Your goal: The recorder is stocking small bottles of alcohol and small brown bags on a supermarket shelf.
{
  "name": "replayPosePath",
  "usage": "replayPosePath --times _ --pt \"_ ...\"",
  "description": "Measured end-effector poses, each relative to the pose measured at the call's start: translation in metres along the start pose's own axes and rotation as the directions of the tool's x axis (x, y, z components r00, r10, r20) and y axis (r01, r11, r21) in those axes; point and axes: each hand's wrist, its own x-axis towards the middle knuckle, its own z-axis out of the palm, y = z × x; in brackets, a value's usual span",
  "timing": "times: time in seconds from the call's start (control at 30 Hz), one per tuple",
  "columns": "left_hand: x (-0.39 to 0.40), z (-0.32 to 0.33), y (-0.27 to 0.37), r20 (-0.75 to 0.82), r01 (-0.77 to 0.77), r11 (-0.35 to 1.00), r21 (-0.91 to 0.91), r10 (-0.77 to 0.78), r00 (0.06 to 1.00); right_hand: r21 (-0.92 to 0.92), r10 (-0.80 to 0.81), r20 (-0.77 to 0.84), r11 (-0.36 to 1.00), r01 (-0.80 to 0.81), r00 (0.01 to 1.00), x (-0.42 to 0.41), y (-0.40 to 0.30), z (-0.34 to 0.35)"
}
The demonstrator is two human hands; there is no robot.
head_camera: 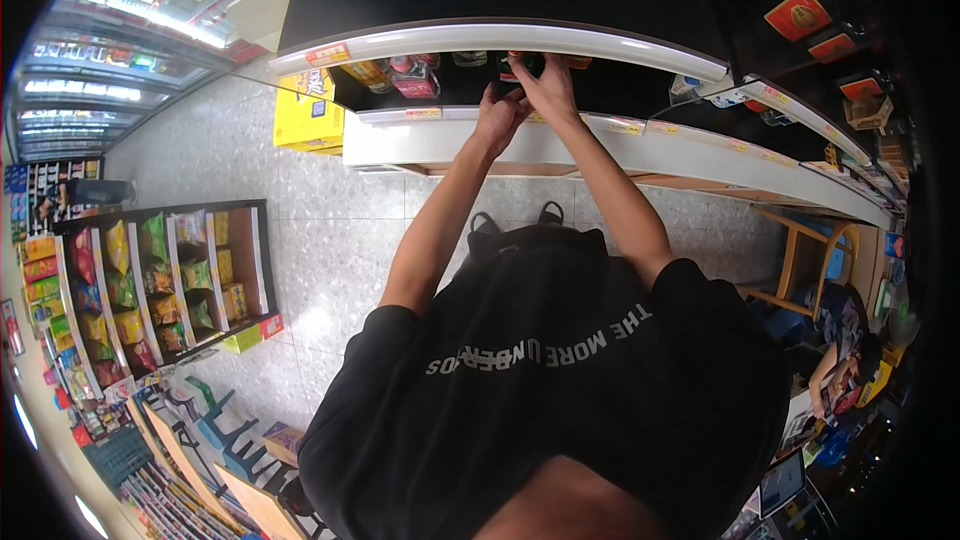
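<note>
My right hand point(553, 90) reaches into a dark shelf bay, its thumb and fingers around a dark bottle point(531, 64) with red on it. Close beside it, lower and to the left, my left hand point(501, 116) has bent fingers near the right wrist; whether it touches the bottle is unclear. The upper part of the bottle is hidden under the white edge of the shelf above point(510, 36). Left of the hands in the same bay stand pink-labelled bottles point(414, 79) and a yellow-labelled one point(367, 76). A clear container point(469, 58) is further back.
The lower shelf's white front rail point(450, 116) carries price tags. A yellow carton point(307, 109) stands at its left end. Snack racks point(165, 285) are at left, with folded tables and chairs point(225, 435) below. At right are a wooden chair point(787, 262) and another person point(836, 337).
</note>
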Motion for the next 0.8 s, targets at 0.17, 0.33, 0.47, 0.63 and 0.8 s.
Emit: replayPosePath --times 0.17,0.33,0.47,0.63,0.8 --pt "-0.065 -0.003 0.026 0.023 -0.004 0.974 0.225 -0.001 1.000 -0.010 0.004 0.251 1.000 -0.001 0.968 -0.040 -0.011 -0.063" --pt "-0.156 0.029 0.129 0.421 -0.273 0.728 0.629 -0.023 0.907 0.247 -0.100 0.670 0.964 -0.094 0.736 -0.022 -0.092 -0.129" --pt "-0.194 0.057 0.213 0.706 -0.585 0.610 0.535 0.058 0.706 0.367 -0.321 0.763 0.930 0.033 0.561 0.010 -0.167 -0.159" --pt "-0.150 0.078 0.283 0.451 -0.667 0.626 0.405 0.498 0.741 0.532 -0.451 0.673 0.846 0.041 0.586 0.078 -0.221 -0.132" --pt "-0.061 0.074 0.343 0.190 -0.631 0.497 0.596 0.676 0.712 0.478 -0.425 0.401 0.853 0.211 0.812 0.174 -0.244 -0.038"
